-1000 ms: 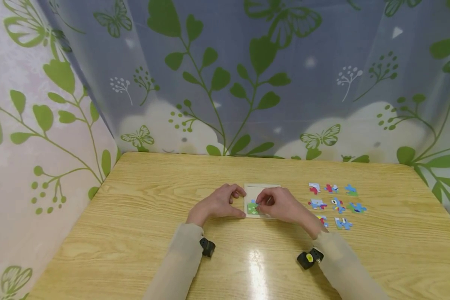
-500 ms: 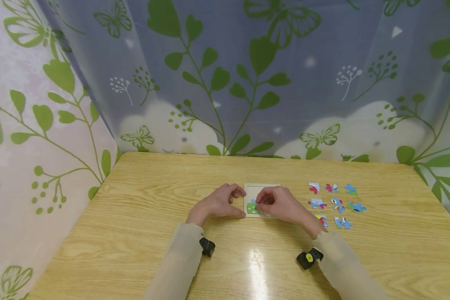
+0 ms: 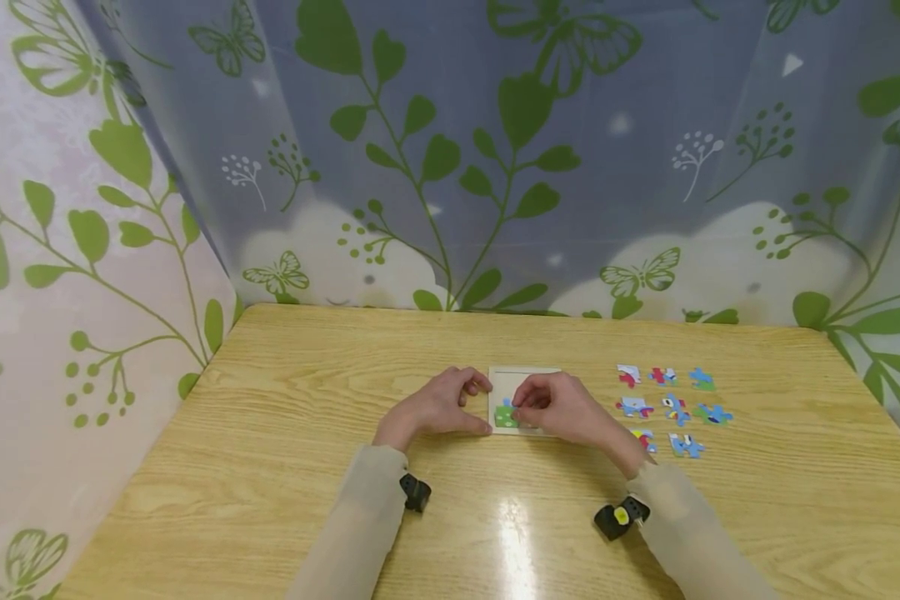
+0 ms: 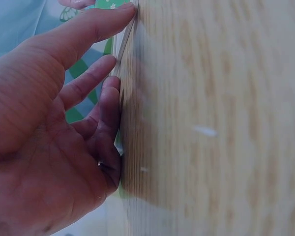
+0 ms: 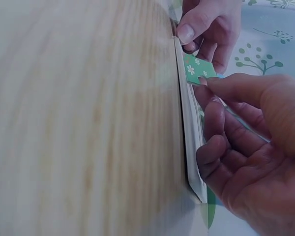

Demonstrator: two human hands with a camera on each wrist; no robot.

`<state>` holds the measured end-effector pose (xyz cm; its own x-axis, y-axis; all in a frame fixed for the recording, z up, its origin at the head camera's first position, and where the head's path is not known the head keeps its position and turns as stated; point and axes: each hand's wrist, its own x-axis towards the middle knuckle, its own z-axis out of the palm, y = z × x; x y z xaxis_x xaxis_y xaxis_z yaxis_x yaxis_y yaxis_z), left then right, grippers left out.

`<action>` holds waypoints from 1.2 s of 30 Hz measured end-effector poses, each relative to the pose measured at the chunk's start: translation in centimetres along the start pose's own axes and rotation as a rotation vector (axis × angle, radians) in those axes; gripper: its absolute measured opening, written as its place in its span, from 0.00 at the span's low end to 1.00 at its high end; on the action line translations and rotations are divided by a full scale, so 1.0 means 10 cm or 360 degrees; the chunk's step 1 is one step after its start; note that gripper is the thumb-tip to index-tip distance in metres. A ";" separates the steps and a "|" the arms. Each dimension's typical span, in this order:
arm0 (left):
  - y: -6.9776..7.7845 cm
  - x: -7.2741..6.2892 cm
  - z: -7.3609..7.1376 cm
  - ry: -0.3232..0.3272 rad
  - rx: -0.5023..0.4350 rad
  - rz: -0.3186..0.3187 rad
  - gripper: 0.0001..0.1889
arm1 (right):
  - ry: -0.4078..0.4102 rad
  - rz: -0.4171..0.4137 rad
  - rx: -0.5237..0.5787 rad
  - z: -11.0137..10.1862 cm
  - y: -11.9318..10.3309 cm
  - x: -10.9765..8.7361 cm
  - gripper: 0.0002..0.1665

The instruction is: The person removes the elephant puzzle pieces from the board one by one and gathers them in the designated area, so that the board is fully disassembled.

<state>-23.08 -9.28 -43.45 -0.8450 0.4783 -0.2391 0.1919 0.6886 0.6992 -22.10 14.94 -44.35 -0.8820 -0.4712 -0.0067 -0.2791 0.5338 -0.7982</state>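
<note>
A shallow wooden puzzle tray [image 3: 525, 371] lies on the table in front of me. My right hand [image 3: 562, 408] pinches a green puzzle piece [image 3: 504, 416] with white flowers and a blue tab, at the tray's near left corner. In the right wrist view, thumb and fingertips hold one edge of that green piece [image 5: 196, 69]; whether it lies fully flat is unclear. Along the tray's left edge rests my left hand [image 3: 446, 404], its thumb touching the near corner and a finger farther up. The left wrist view shows the thumb [image 4: 96, 27] extended against the rim, other fingers bent.
Several loose puzzle pieces, among them a blue-and-green one [image 3: 712, 415] and a red-and-white one [image 3: 628, 376], lie in rows right of the tray. My right forearm partly covers one piece [image 3: 645, 440]. A patterned curtain [image 3: 450, 167] hangs behind the wooden table [image 3: 307, 358].
Both hands stay in nearly the same place. The green piece in my right fingers shifts only very slightly within the tray corner.
</note>
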 end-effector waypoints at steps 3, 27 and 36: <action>0.00 0.00 0.00 0.0000 -0.0010 -0.0004 0.28 | 0.0011 0.0001 -0.0002 -0.01 -0.02 -0.02 0.03; -0.02 0.01 0.01 -0.0015 -0.0106 0.0005 0.28 | 0.0108 0.0057 -0.0069 -0.27 0.10 -0.27 0.03; -0.02 0.01 0.01 -0.0020 -0.0088 0.0011 0.28 | 0.0137 0.0032 -0.0106 -0.35 0.18 -0.39 0.03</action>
<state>-23.15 -9.39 -43.67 -0.8372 0.4901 -0.2426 0.1696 0.6543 0.7369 -20.43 20.20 -43.61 -0.9162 -0.3995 0.0320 -0.2833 0.5891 -0.7567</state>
